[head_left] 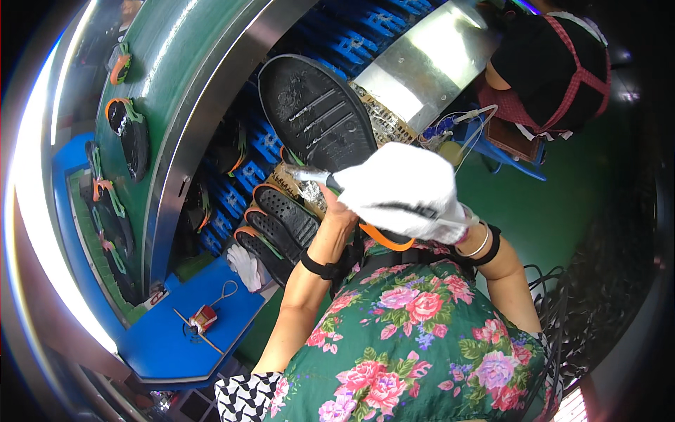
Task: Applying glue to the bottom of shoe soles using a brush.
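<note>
My right hand (pixel 404 186) wears a white glove and is closed; its fingers are hidden inside. From the glove's left tip sticks out a slim, silvery-grey tool (pixel 313 174) with a dark section; I cannot tell its kind. Bare and partly behind the glove, my left hand (pixel 340 211) is closed beside the tool; what it grips is covered. An orange strap (pixel 387 238) shows just under the glove, close to my body. Beyond my hands stands a large black sole-shaped piece (pixel 316 105) with ridges. Several black clogs (pixel 281 211) with holes and orange trim lie left of my left hand.
A white glove (pixel 246 266) lies by a blue table (pixel 151 344) with a small red-and-white object (pixel 202 320) on a stick. Shoes ride a green belt (pixel 158 56) behind a metal rail (pixel 190 133). A co-worker (pixel 548 77) is at upper right; cables (pixel 555 309) hang at right.
</note>
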Demonstrator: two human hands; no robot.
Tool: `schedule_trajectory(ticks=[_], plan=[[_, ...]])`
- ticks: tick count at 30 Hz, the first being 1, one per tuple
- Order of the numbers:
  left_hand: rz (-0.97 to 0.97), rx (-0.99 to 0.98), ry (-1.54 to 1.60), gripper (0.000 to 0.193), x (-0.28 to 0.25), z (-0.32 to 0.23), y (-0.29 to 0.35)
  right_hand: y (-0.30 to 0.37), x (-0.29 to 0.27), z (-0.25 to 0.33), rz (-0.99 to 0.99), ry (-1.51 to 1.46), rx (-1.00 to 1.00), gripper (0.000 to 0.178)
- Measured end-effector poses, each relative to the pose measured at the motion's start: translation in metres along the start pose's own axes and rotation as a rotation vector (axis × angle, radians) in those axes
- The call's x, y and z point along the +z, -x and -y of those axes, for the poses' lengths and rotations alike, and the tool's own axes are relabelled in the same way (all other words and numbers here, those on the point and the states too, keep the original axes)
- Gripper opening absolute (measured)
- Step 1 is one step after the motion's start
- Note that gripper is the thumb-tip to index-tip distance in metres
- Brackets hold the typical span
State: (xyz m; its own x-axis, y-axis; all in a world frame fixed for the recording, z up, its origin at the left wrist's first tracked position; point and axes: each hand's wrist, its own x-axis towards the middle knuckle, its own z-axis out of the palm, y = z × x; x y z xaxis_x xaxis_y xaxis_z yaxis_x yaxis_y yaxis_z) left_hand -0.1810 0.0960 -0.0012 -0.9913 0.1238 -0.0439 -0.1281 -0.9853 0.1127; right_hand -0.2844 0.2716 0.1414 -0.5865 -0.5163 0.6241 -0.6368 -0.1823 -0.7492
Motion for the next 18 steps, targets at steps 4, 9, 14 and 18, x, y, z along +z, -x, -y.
schedule_trajectory(ticks=[4, 9, 14, 18], plan=[[-0.157, -0.041, 0.224, 0.123, 0.008, 0.005, -0.008, 0.015, 0.011, -0.007, -0.061, 0.060, 0.018, 0.032], [-0.220, -0.068, 0.119, 0.124, 0.020, 0.002, -0.004, 0.012, 0.008, 0.004, 0.027, 0.086, -0.061, 0.029], [-0.212, -0.042, -0.378, 0.123, 0.031, -0.006, -0.010, 0.025, 0.017, -0.002, -0.046, 0.055, 0.013, 0.030], [-0.102, -0.028, -0.330, 0.121, 0.029, 0.003, -0.009, 0.024, 0.017, 0.012, 0.028, 0.035, -0.015, 0.029]])
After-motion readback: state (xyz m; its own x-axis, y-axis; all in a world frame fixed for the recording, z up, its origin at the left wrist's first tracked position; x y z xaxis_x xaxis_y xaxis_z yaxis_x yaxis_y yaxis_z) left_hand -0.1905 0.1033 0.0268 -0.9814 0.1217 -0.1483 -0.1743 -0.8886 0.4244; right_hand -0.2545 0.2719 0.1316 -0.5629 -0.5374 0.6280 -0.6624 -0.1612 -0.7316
